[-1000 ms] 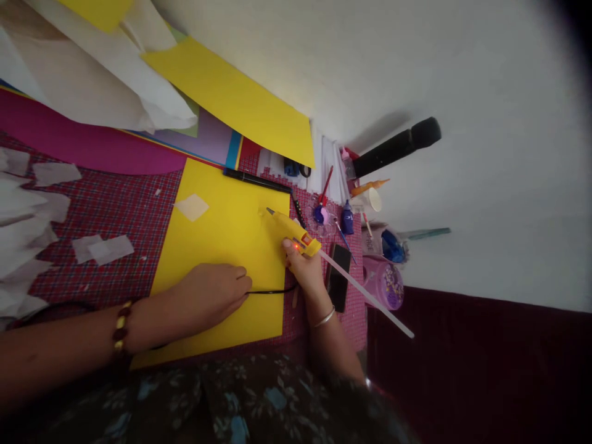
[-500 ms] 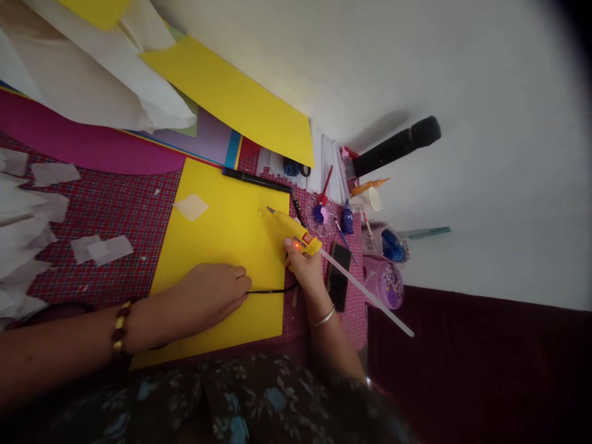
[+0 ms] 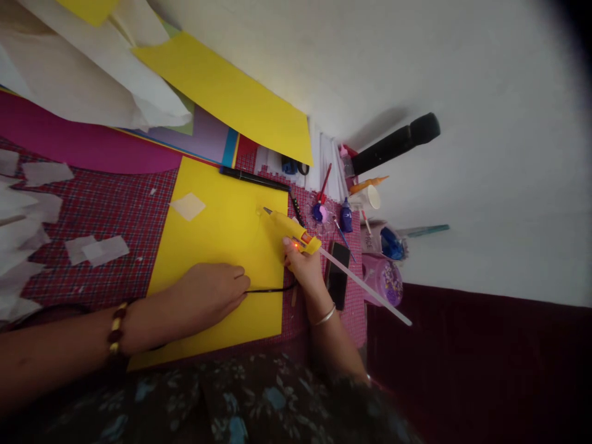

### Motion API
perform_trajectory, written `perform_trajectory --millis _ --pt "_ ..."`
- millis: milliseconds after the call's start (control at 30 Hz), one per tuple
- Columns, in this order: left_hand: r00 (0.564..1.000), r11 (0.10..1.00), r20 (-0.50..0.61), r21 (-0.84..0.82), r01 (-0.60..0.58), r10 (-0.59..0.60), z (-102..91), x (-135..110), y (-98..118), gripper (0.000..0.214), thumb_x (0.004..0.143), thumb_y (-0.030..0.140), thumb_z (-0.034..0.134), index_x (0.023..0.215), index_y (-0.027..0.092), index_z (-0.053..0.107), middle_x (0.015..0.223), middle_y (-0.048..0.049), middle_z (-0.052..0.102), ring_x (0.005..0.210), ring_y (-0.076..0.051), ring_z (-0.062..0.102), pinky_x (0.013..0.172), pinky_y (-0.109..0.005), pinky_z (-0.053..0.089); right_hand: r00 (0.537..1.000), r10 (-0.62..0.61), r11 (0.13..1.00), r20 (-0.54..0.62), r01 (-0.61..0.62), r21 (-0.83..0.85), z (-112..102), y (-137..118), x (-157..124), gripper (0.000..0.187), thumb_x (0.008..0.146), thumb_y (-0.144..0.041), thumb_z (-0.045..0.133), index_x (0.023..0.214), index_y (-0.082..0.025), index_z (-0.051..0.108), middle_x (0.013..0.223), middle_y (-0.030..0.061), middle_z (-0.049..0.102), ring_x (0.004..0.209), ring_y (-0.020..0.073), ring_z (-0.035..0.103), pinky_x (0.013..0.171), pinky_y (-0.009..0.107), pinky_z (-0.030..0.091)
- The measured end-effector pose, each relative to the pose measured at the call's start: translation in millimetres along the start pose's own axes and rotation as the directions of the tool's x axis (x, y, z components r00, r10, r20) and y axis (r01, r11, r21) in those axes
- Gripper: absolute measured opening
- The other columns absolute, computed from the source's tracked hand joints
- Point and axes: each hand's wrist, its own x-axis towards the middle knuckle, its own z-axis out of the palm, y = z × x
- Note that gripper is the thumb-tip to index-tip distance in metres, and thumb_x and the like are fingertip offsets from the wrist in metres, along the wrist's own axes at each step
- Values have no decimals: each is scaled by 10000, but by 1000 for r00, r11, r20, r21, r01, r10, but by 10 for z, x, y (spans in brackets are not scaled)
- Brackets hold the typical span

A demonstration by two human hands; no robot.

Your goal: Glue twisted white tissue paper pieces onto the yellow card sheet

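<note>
Before you, the sheet [image 3: 231, 234] lies on the cloth [image 3: 111, 203]. Your left hand [image 3: 217, 287] is over its near part; your right hand [image 3: 305, 265] is at its right edge, with the glue gun [image 3: 284, 226] in it. The cable [image 3: 268, 290] runs between your two hands. On the sheet, near its left edge, there is a paper piece [image 3: 188, 206], and the marker [image 3: 254, 179] lies along the far edge. To your left, the cuttings [image 3: 28, 222] lie on the cloth. To the right of your right hand is the phone [image 3: 337, 274], with the bottle [image 3: 346, 216] behind it.
</note>
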Motion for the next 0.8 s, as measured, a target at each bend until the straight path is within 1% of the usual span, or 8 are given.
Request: perform_trajectory --millis 100,200,300,433,500,633,733,800 --pt "1000 1000 17 11 -1 1 -10 -4 3 188 977 148 563 846 165 698 809 -60 698 703 -213 626 582 -336 352 999 38 997 -15 -37 74 12 -54 -19 377 735 -450 753 1010 -195 720 707 3 681 568 146 589 470 249 494" --pt "999 1000 37 19 6 -6 -20 0 12 181 977 153 566 860 164 704 827 -63 709 712 -216 636 580 -337 348 997 70 994 -16 -69 90 17 -84 -44 400 709 -448 753 1019 -196 732 776 21 708 595 145 590 487 253 504" --pt "999 1000 32 13 7 -7 -20 4 21 180 973 149 570 851 164 702 818 -63 707 707 -210 631 577 -335 341 995 97 992 -1 -97 83 8 -75 -63 416 709 -472 755 1018 -194 726 748 13 685 582 137 562 492 252 497" --pt "1000 1000 9 -10 -1 1 -11 0 16 186 968 141 562 832 163 687 800 -61 694 683 -205 611 570 -338 329 997 77 995 8 -77 68 -8 -16 -78 359 730 -486 759 941 -203 693 731 -7 646 565 116 508 502 243 477" --pt "1000 1000 -6 -25 -5 5 -7 -6 8 197 969 135 546 824 166 675 787 -58 684 670 -197 593 569 -335 328 999 52 997 10 -52 57 -14 20 -84 343 740 -496 769 898 -207 673 754 -6 646 585 114 507 515 238 474" --pt "999 999 -31 -45 -8 7 2 -15 -3 214 977 139 518 827 172 667 788 -58 675 669 -194 577 572 -329 334 1000 14 999 26 -15 40 -19 50 -90 332 776 -507 765 876 -208 660 761 -6 640 578 112 494 516 243 460" --pt "999 999 -34 -43 -7 6 8 -17 -6 210 972 139 522 824 175 667 781 -58 669 670 -198 577 574 -329 336 999 33 999 -5 -33 40 -9 10 -83 313 760 -485 757 888 -218 654 708 -20 618 554 120 496 495 250 456" --pt "999 998 -39 -58 -6 4 9 -17 -6 205 969 132 526 823 175 664 778 -56 665 667 -195 574 579 -327 341 998 55 997 -25 -53 54 3 -27 -74 331 736 -488 755 908 -224 654 712 -17 635 554 126 520 480 249 461"
